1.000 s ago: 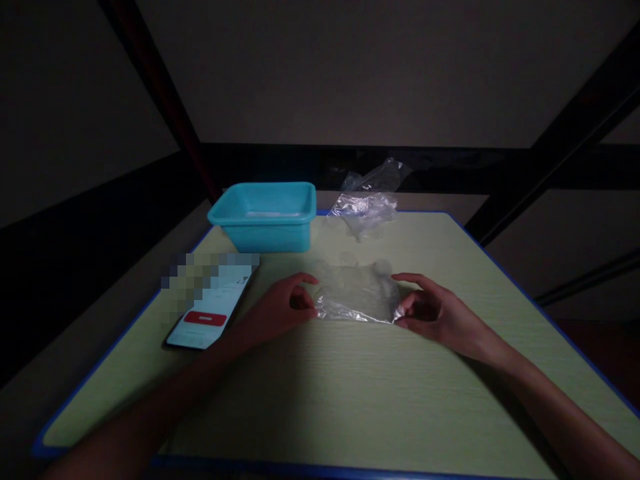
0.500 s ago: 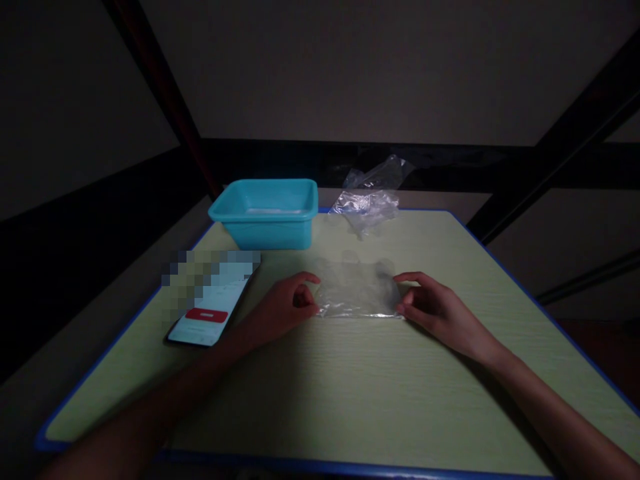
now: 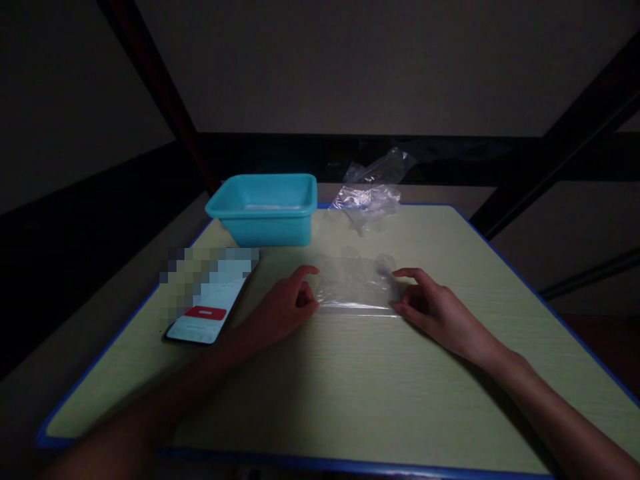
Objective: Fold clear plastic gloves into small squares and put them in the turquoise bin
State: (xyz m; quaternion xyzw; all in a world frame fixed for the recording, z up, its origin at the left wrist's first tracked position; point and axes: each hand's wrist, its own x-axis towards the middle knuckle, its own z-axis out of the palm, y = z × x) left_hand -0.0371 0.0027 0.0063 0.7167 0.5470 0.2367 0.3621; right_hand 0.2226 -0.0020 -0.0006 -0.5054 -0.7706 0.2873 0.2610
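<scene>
A clear plastic bag (image 3: 356, 287) lies flat on the pale green table (image 3: 360, 387), its shiny near edge running between my hands. At the bag's left side is my left hand (image 3: 290, 300), with thumb and index finger apart and the other fingers curled. My right hand (image 3: 435, 307) touches the bag's right side, its thumb at the near corner and its index finger stretched out above. Neither hand is closed on the bag.
A turquoise basin (image 3: 273, 230) stands at the back left. Behind the bag, crumpled clear plastic (image 3: 370, 197) rests at the table's far edge. A phone (image 3: 215, 300) with a lit, partly pixelated screen lies left of my left hand.
The view has shifted slightly. The bag's near edge looks straighter and flatter than before. Both hands keep nearly the same place and pose.
</scene>
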